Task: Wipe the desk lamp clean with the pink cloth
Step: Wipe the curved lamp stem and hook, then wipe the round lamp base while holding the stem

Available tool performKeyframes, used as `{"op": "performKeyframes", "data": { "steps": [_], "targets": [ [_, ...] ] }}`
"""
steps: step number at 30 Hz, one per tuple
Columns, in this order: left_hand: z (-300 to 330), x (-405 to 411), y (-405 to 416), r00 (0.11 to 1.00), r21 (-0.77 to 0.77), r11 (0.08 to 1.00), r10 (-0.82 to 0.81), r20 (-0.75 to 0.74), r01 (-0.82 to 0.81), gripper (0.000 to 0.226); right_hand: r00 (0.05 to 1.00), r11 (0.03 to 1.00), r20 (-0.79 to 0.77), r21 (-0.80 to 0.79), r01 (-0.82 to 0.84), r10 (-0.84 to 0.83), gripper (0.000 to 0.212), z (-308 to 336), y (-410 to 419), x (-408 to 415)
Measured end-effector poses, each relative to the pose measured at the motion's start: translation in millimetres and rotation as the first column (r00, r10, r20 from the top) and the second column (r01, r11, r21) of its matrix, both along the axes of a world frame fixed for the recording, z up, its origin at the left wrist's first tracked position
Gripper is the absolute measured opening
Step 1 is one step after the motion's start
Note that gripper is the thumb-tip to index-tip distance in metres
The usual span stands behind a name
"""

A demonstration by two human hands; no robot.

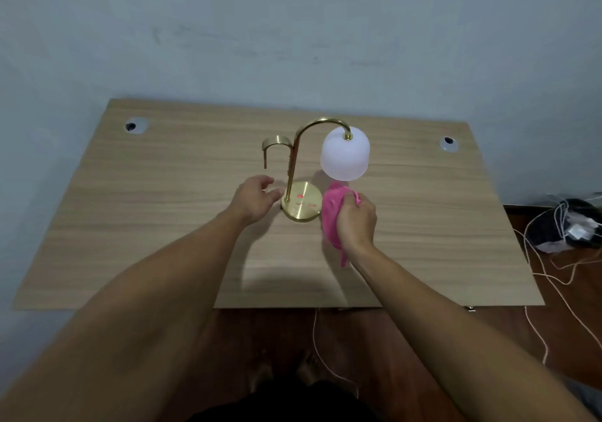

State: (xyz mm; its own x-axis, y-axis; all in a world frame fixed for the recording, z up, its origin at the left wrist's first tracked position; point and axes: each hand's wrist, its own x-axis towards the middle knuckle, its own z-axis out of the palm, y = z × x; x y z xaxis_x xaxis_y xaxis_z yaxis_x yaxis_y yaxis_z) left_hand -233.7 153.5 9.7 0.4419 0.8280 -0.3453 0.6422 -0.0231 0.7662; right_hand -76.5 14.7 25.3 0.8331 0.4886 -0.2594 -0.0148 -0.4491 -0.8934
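Pale blue wall fills the upper half of what we see, and below it a wood-grain desk [163,226] stretches toward us over a dark reddish floor. Near the desk's middle stands the desk lamp [301,205], its round brass base flat on the wood, a slim brass stem rising and arching over to a frosted white shade [344,156] that hangs at about one o'clock from the base. A short brass hook [276,145] branches off the stem at eleven o'clock.

We hold our left hand [255,200] at nine o'clock of the base, fingers loosely curled and slightly apart, their tips just beside the brass rim; whether they touch it we cannot tell. Our right hand [356,221] sits at three o'clock of the base, fingers bunched tight around the pink cloth [332,213], which drapes down beside the base, just under the shade.

Two cable grommets [136,125] sit in the desk's far corners. At three o'clock, off the desk, a tangle of white cables [560,223] lies on the floor.
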Motion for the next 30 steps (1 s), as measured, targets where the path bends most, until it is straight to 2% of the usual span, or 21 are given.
{"op": "performKeyframes", "data": {
  "steps": [2, 8, 13, 14, 15, 16, 17, 18, 20, 22, 24, 27, 30],
  "targets": [
    [-5.1, 7.1, -4.8, 1.000, -0.014, 1.000, -0.002, 0.007, 0.002, 0.058, 1.000, 0.999, -0.001, -0.037, -0.015, 0.015, 0.031, -8.4, 0.0, 10.1],
    [-12.7, 33.8, -7.8, 0.993, -0.002, 1.000, 0.022, 0.113, -0.022, 0.049, 0.983, 0.983, 0.040, 0.042, -0.179, 0.177, 0.036, -42.7, 30.8, 20.1],
    [-20.3, 47.4, -3.3, 0.986, 0.167, 0.985, 0.005, 0.166, -0.033, 0.024, 0.901, 0.910, 0.141, 0.010, -0.415, 0.409, 0.037, -84.9, 67.5, 11.7],
    [-23.6, 48.1, -1.9, 0.989, 0.197, 0.980, -0.009, 0.149, -0.021, 0.021, 0.846, 0.873, 0.221, -0.061, -0.485, 0.485, 0.040, -98.3, 70.8, 9.7],
    [-26.8, 48.9, -0.5, 0.992, 0.223, 0.975, -0.019, 0.124, -0.009, 0.019, 0.752, 0.818, 0.324, -0.190, -0.543, 0.574, 0.045, -110.0, 72.1, 5.9],
    [-29.4, 49.6, 0.4, 0.995, 0.247, 0.969, -0.028, 0.093, 0.004, 0.019, 0.605, 0.738, 0.424, -0.357, -0.573, 0.674, 0.050, -122.2, 70.0, 3.2],
    [-32.0, 50.5, 0.9, 0.998, 0.265, 0.964, -0.035, 0.059, 0.018, 0.020, 0.478, 0.662, 0.460, -0.489, -0.568, 0.749, 0.054, -135.0, 65.3, 0.6],
    [-34.3, 51.2, 1.5, 0.999, 0.281, 0.959, -0.041, 0.025, 0.032, 0.021, 0.407, 0.623, 0.476, -0.529, -0.576, 0.780, 0.056, -143.5, 58.2, -1.7],
    [-36.5, 52.3, 2.5, 0.998, 0.297, 0.953, -0.053, -0.022, 0.057, 0.024, 0.308, 0.609, 0.545, -0.550, -0.571, 0.780, 0.064, -155.3, 42.4, -3.4],
    [-37.3, 54.2, 3.4, 0.998, 0.278, 0.958, -0.064, -0.030, 0.069, 0.028, 0.222, 0.572, 0.543, -0.645, -0.507, 0.810, 0.070, -161.2, 34.6, -4.9],
    [-37.3, 55.0, 3.5, 0.997, 0.271, 0.959, -0.070, -0.037, 0.078, 0.029, 0.207, 0.530, 0.495, -0.707, -0.469, 0.844, 0.078, -160.1, 44.6, -4.8],
    [-36.8, 53.9, 3.5, 0.994, 0.294, 0.950, -0.090, -0.058, 0.103, 0.030, 0.266, 0.503, 0.427, -0.736, -0.454, 0.864, 0.091, -154.5, 67.6, -8.0],
    [-36.2, 55.2, 3.6, 0.994, 0.296, 0.950, -0.090, -0.054, 0.102, 0.030, 0.294, 0.508, 0.415, -0.731, -0.456, 0.861, 0.094, -155.4, 61.8, -13.5]
  ]
}}
